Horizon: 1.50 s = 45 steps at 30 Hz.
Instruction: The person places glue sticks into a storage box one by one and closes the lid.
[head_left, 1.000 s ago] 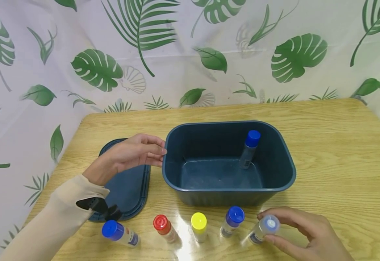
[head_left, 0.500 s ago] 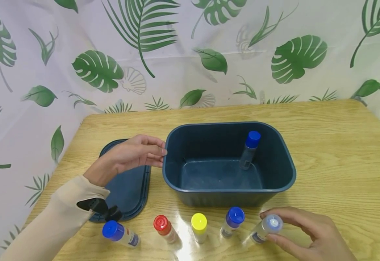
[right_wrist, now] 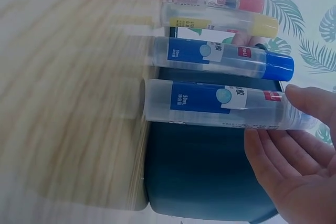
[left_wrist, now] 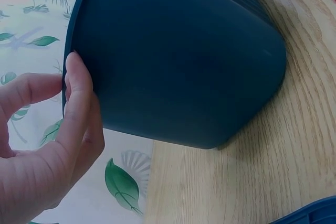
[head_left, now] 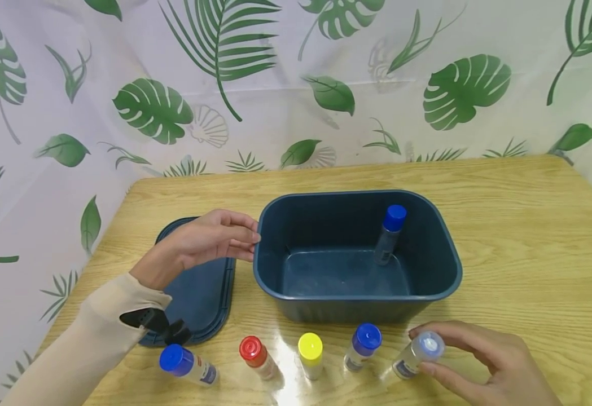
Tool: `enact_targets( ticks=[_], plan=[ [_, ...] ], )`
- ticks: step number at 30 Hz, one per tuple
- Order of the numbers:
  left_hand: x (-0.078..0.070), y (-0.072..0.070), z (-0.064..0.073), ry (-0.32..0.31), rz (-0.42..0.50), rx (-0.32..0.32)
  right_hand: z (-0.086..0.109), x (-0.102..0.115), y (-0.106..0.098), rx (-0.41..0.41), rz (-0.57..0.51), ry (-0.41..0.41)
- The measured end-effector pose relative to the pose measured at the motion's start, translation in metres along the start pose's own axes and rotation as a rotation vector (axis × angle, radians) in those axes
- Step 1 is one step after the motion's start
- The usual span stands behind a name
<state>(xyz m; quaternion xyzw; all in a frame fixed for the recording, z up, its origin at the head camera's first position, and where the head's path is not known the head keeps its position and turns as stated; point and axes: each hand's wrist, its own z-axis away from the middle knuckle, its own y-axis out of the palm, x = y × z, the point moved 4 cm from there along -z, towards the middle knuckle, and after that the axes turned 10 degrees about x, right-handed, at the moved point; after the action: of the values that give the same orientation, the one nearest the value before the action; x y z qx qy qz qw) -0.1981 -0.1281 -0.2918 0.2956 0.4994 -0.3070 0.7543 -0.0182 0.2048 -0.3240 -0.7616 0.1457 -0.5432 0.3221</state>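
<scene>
My left hand (head_left: 219, 234) pinches the left rim of a dark blue plastic box (head_left: 346, 307), thumb on one side of the wall and fingers on the other in the left wrist view. At the lower right my right hand (head_left: 489, 358) holds a glue bottle with a clear top (head_left: 417, 354) near its upper end, between thumb and fingers. The right wrist view shows the blue label of this glue bottle (right_wrist: 202, 98) and its base at the tabletop. Just left of it stands a blue-capped glue bottle (head_left: 363, 345). Another blue-capped glue bottle (head_left: 391, 234) leans inside the box.
Farther left along the front stand a yellow-capped glue bottle (head_left: 310, 354), a red-capped one (head_left: 257, 356) and a blue-capped one (head_left: 188, 364). A dark blue lid (head_left: 199, 304) lies on the wooden table (head_left: 529, 242) beneath my left forearm. Leaf-patterned cloth (head_left: 367, 129) hangs behind.
My right hand and the clear-topped glue bottle have shifted slightly to the right. My left hand stays at the box rim, and the other bottles keep their places.
</scene>
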Motion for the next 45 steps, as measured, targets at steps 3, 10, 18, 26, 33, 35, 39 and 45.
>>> enact_targets(
  ticks=[3,10,18,26,33,35,39,45],
  plan=[
    [0.001,0.000,0.000,0.000,0.003,0.000,0.000,0.000,-0.001,-0.010,-0.009,-0.032],
    [0.001,0.000,-0.001,0.002,0.009,0.005,0.001,0.002,-0.005,-0.031,-0.005,-0.053],
    [0.001,0.000,0.000,0.003,0.007,0.003,-0.001,0.009,-0.012,-0.025,0.002,-0.040],
    [0.002,0.001,0.000,0.005,0.007,0.003,0.001,0.002,-0.015,-0.049,-0.011,0.056],
    [0.002,0.001,0.000,0.005,0.014,0.010,0.001,0.002,-0.019,-0.063,0.000,0.095],
    [0.002,0.001,0.000,0.006,0.017,0.014,0.000,0.001,-0.021,-0.066,0.007,0.120],
    [0.002,0.001,-0.001,0.009,0.020,0.021,-0.001,0.002,-0.023,-0.064,0.000,0.099],
    [0.003,0.001,-0.001,0.010,0.017,0.020,-0.003,0.004,-0.027,-0.074,-0.010,0.039]
  ],
)
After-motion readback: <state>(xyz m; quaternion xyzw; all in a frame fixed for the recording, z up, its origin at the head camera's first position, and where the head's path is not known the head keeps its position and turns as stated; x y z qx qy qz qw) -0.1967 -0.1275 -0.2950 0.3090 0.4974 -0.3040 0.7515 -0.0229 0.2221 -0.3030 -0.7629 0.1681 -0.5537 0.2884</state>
